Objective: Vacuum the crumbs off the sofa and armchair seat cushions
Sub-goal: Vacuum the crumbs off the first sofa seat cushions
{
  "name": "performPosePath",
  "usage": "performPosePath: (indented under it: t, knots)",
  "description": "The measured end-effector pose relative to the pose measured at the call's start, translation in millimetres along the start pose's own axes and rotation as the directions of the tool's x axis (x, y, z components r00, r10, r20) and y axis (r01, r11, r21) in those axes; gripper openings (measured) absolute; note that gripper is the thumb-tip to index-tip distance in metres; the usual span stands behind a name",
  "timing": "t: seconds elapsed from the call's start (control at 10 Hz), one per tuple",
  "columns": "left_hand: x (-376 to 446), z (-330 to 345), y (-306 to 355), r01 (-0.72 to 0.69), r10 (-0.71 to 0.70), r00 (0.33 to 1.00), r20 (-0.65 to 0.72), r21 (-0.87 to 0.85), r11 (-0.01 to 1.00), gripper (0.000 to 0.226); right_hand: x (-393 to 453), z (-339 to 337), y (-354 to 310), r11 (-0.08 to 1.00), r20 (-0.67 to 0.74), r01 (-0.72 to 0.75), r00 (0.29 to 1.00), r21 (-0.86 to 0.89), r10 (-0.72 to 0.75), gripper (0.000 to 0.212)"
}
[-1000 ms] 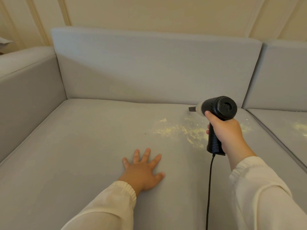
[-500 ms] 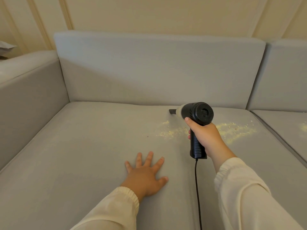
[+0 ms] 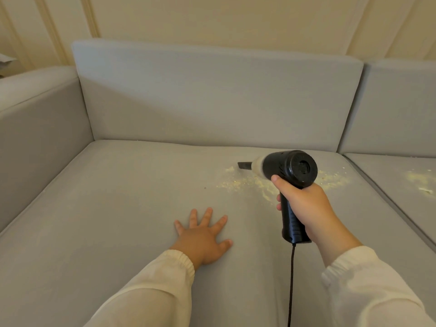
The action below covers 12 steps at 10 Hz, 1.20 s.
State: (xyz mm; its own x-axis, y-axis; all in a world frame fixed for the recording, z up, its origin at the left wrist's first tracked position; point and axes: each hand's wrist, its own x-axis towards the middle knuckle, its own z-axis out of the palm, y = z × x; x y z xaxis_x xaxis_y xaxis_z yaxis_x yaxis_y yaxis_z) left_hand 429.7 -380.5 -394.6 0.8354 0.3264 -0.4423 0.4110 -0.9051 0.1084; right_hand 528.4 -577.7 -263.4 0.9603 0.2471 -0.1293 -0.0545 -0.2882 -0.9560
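Head view, right hand (image 3: pixel 306 204) fingers wrapped round black handheld vacuum (image 3: pixel 289 171), left hand (image 3: pixel 203 237) flat, fingers spread, no legible writing.

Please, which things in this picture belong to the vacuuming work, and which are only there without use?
Belong to the job:
- black handheld vacuum with grey nozzle, gripped by the right hand
- pale yellow crumbs on the grey fabric seat cushion
- more crumbs on the neighbouring grey seat cushion
- left hand, flat on the cushion

Only there:
- grey back cushion
- grey sofa armrest
- cream panelled wall
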Motion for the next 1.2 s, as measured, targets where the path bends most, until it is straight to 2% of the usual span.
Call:
performPosePath:
  t: [0.2,0.3,0.6,0.7,0.8,0.9,1.0,1.2]
  knots:
    - [-4,4,0,-0.007,0.006,0.999,-0.046,-0.007,1.000,0.075,-4,2,15,0.999,0.025,-0.046,0.999,0.025,0.046,0.036]
    - [-4,5,1,-0.007,0.007,0.998,-0.066,-0.012,1.000,0.075,1,10,15,1.000,0.045,-0.016,0.999,-0.002,0.016,0.039]
    - [-3,5,1,0.001,-0.002,0.998,-0.062,-0.011,1.000,0.076,-8,15,4,0.993,0.176,0.031,0.984,-0.110,-0.011,0.031]
    - [-4,4,1,-0.001,0.000,0.998,-0.058,-0.010,1.000,0.076,-18,3,2,0.993,0.157,0.037,0.987,-0.114,-0.019,0.031]
    - [-5,3,1,0.002,-0.003,0.998,-0.055,-0.013,1.000,0.076,-22,-7,4,0.988,0.034,0.069,0.997,-0.137,-0.065,0.030]
    - [-5,3,1,0.000,-0.001,0.998,-0.056,-0.016,1.000,0.076,-20,-10,5,0.993,-0.004,0.043,0.999,-0.114,-0.044,0.030]
    - [-5,4,1,-0.002,0.001,0.998,-0.059,-0.014,1.000,0.076,-19,-8,4,0.996,0.021,0.015,1.000,-0.090,-0.013,0.029]
    - [-4,2,1,-0.001,0.001,0.999,-0.054,-0.010,1.000,0.077,-27,-3,-3,0.994,0.157,0.001,0.988,-0.110,0.016,0.030]
